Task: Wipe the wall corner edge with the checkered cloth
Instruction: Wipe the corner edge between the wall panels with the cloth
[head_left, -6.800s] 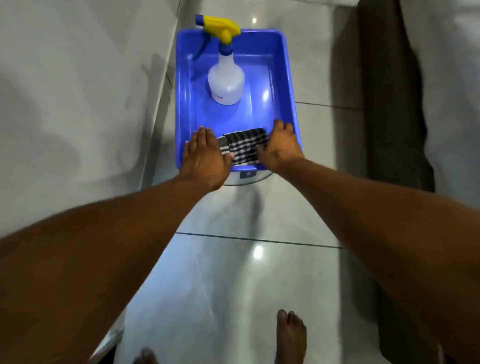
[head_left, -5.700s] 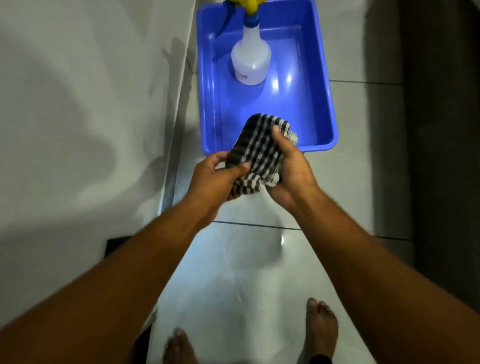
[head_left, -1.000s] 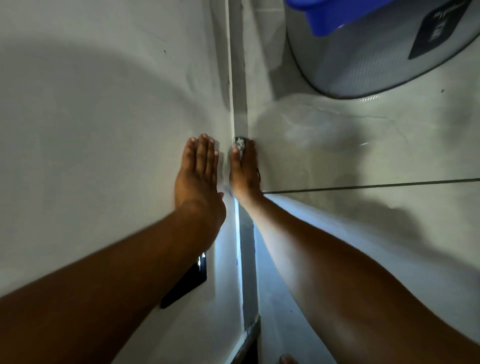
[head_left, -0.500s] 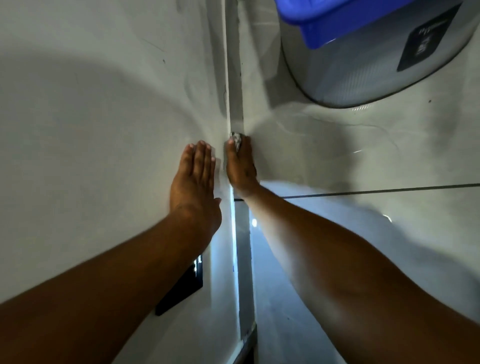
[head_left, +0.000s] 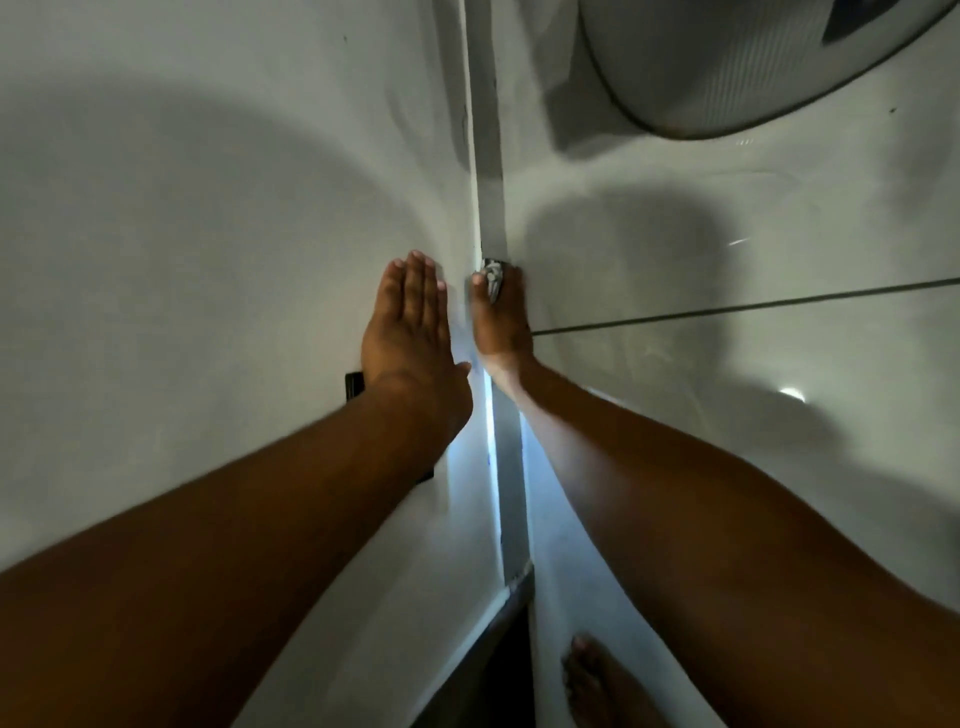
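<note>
The wall corner edge runs as a narrow grey strip up the middle of the view, between the pale wall on the left and the tiled floor on the right. My right hand is shut on the checkered cloth and presses it against that strip; only a small crumpled bit of cloth shows between the fingertips. My left hand lies flat and open on the wall just left of the edge, fingers together, holding nothing.
A round grey appliance base stands on the tiled floor at the upper right. A black plate sits on the wall, partly hidden under my left wrist. My bare foot rests at the bottom by the dark skirting.
Both hands sit lower in the view than half a second ago. The view has shifted so the blue tub atop the appliance has left the frame. My foot has come into sight.
</note>
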